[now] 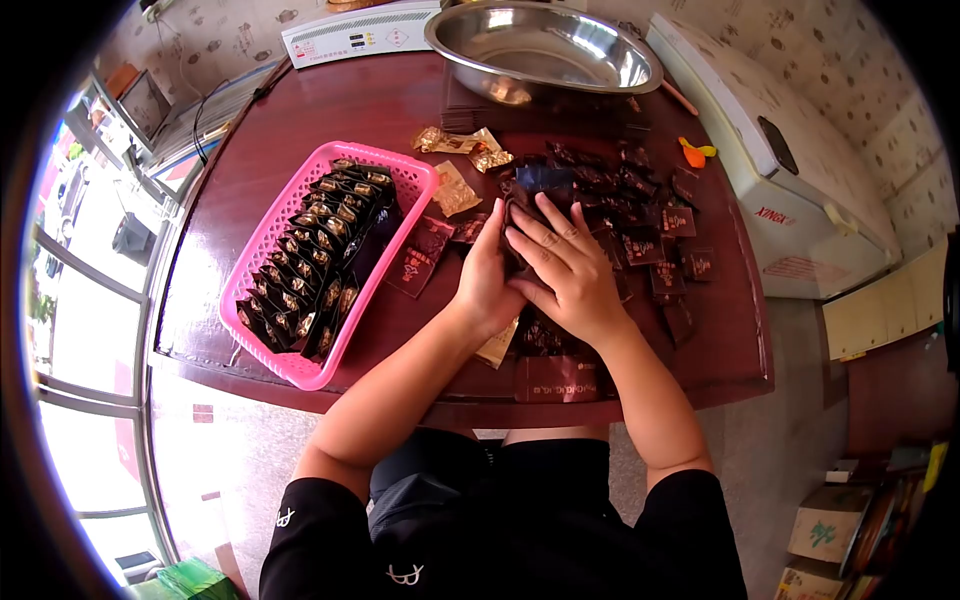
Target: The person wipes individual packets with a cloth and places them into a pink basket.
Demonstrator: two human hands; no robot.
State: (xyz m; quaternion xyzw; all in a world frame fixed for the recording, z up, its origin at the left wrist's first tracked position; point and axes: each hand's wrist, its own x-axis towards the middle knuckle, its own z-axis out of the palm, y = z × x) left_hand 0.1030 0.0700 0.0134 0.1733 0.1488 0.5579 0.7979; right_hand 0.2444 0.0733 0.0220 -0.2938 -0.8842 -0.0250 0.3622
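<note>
Between my two hands is a dark brown packet, mostly covered by the fingers. My left hand cups its left side, the thumb side upward. Across its right side lie the fingers of my right hand, pressing on it. Close by on the left, a pink basket holds rows of black packets with gold printing. Several small dark red packets spread to the right of my right hand. A flat maroon pouch lies between the basket and my left hand, near crumpled gold wrappers.
A wide steel basin stands at the back of the dark red table, beside a white machine. At the table's right are a small orange and yellow object and a white freezer with a phone on top.
</note>
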